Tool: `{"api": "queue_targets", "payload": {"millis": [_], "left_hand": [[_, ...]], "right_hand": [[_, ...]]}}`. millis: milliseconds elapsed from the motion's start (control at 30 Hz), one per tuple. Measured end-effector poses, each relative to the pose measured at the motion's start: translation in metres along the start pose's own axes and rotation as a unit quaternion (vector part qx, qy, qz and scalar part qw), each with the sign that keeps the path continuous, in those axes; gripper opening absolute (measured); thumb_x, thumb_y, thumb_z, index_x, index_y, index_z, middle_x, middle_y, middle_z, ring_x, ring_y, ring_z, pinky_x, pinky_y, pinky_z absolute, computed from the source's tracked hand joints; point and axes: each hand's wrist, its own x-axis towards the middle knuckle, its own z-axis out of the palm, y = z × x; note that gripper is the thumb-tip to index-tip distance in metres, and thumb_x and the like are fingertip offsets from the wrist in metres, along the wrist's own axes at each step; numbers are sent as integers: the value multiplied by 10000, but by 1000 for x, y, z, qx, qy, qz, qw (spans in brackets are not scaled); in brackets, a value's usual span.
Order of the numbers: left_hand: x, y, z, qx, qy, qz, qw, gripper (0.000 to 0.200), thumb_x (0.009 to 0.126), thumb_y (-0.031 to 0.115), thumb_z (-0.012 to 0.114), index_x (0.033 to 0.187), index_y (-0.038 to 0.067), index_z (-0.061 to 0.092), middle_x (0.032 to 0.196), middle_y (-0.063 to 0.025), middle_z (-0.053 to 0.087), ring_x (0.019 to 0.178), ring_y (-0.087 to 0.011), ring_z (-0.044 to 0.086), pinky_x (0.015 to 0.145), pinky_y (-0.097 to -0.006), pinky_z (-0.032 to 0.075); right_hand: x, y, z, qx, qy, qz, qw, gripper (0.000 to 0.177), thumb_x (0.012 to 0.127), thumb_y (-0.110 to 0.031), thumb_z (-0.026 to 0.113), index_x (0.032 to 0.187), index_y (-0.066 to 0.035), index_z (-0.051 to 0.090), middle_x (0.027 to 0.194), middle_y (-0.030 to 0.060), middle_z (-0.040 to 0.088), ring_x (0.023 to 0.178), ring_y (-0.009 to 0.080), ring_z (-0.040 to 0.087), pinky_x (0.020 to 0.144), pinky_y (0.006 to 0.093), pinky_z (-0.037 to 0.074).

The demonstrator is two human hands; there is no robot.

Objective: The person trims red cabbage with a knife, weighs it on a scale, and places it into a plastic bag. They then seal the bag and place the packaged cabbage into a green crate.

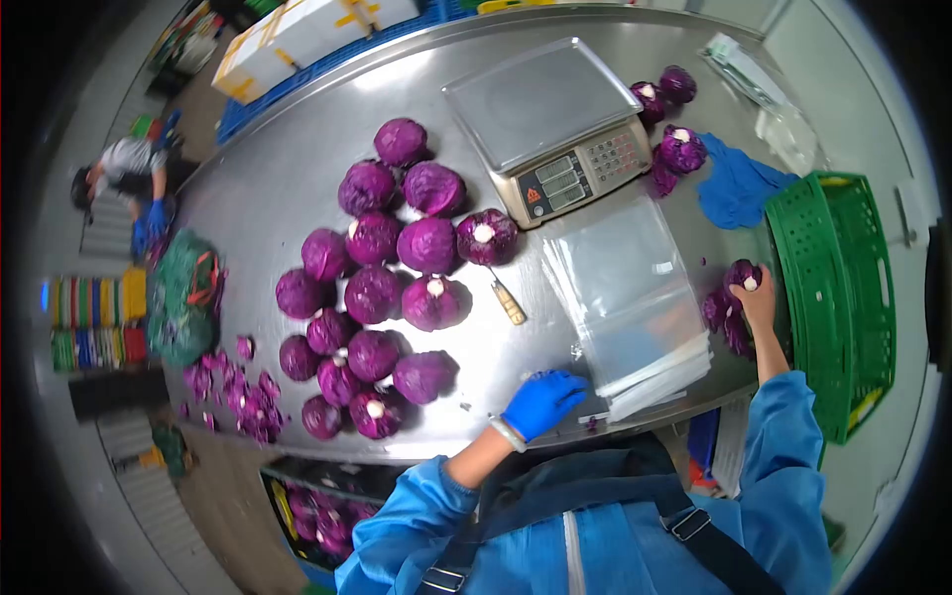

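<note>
My left hand (543, 404), in a blue glove, rests at the near edge of the steel table (486, 367) with its fingers lying loosely and nothing visible in them. To its right lies a stack of clear plastic bags (635, 297). My bare right hand (758, 300) is closed around a small red cabbage (742, 274) at the table's right side, beside the green crate. Loose purple leaves (735, 330) lie below that cabbage. Several whole red cabbages (373, 295) stand grouped left of centre. A knife with a yellowish handle (509, 303) lies between them and the bags.
A digital scale (555, 119) stands at the back, with more cabbages (682, 149) and a blue cloth (739, 183) to its right. The green crate (833, 297) borders the right side. Leaf scraps (253, 407) and a green net bag (183, 297) are at left. Another person (139, 174) crouches far left.
</note>
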Motion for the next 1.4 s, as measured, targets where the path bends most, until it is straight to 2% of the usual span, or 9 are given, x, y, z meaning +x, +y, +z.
{"api": "queue_targets", "payload": {"millis": [200, 367, 533, 633, 900, 967, 1067, 1233, 1400], "left_hand": [[-6, 9, 59, -104, 233, -145, 956, 281, 892, 210, 628, 1152, 103, 635, 1097, -119, 644, 998, -300, 618, 889, -387, 482], [-77, -50, 16, 137, 607, -321, 714, 754, 730, 223, 791, 1357, 11, 430, 1321, -230, 480, 1197, -371, 481, 1035, -442, 360], [-70, -106, -27, 7, 660, -451, 601, 889, 685, 213, 831, 1395, 31, 327, 1314, -191, 460, 1165, -330, 501, 1006, -426, 422], [-62, -105, -28, -245, 673, -254, 650, 819, 678, 214, 840, 1332, 37, 380, 1245, -143, 506, 1113, -275, 531, 968, -377, 455], [29, 50, -13, -479, 399, -73, 778, 718, 943, 323, 591, 1510, 85, 221, 1463, -99, 362, 1282, -221, 422, 1068, -336, 351], [26, 48, -35, -587, 390, -1, 709, 637, 957, 236, 576, 1498, 96, 270, 1444, -110, 395, 1242, -208, 468, 1036, -323, 377], [5, 11, -37, -391, 457, -151, 785, 551, 938, 94, 578, 1438, 28, 356, 1359, -118, 493, 1196, -193, 526, 1000, -333, 432], [-34, -39, 10, -387, 530, -295, 695, 274, 926, 58, 582, 1185, -32, 594, 1114, -115, 642, 999, -192, 625, 901, -307, 496], [-104, -73, -44, -173, 660, -265, 681, 214, 932, 84, 568, 1093, -31, 649, 965, -71, 661, 851, -143, 610, 786, -258, 474]], "right_hand": [[47, 35, -17, 24, -88, -164, 982, 935, 659, -214, 838, 1418, 4, 339, 1379, 230, 420, 1263, 377, 437, 1060, 411, 362], [18, -1, -53, -6, 40, -256, 966, 728, 734, -66, 747, 1368, 25, 400, 1368, 230, 419, 1249, 359, 429, 1076, 409, 339], [-77, -76, -10, 140, -215, -326, 910, 576, 767, -105, 688, 1288, 20, 478, 1336, 217, 453, 1258, 374, 422, 1078, 444, 314], [-123, -124, 25, 91, -335, -522, 779, 650, 719, -125, 736, 1310, -30, 485, 1385, 196, 436, 1289, 381, 401, 1091, 439, 319], [-128, -289, 13, 274, -334, -464, 773, 837, 621, -205, 843, 1348, -74, 448, 1328, 165, 493, 1246, 324, 477, 1061, 411, 384], [-74, -304, 17, 389, -453, -238, 766, 865, 608, -217, 857, 1350, -69, 439, 1291, 142, 519, 1193, 270, 524, 1023, 393, 415], [17, -353, 46, 348, -265, -301, 847, 848, 618, -265, 856, 1334, -53, 457, 1271, 153, 532, 1146, 260, 549, 986, 386, 433], [118, -419, 93, 233, -118, -376, 889, 811, 660, -401, 812, 1290, -7, 488, 1242, 218, 516, 1177, 351, 514, 1009, 405, 402], [151, -413, 94, 178, -77, -430, 881, 851, 727, -447, 773, 1370, -10, 427, 1339, 236, 456, 1270, 352, 444, 1049, 413, 363]]}}
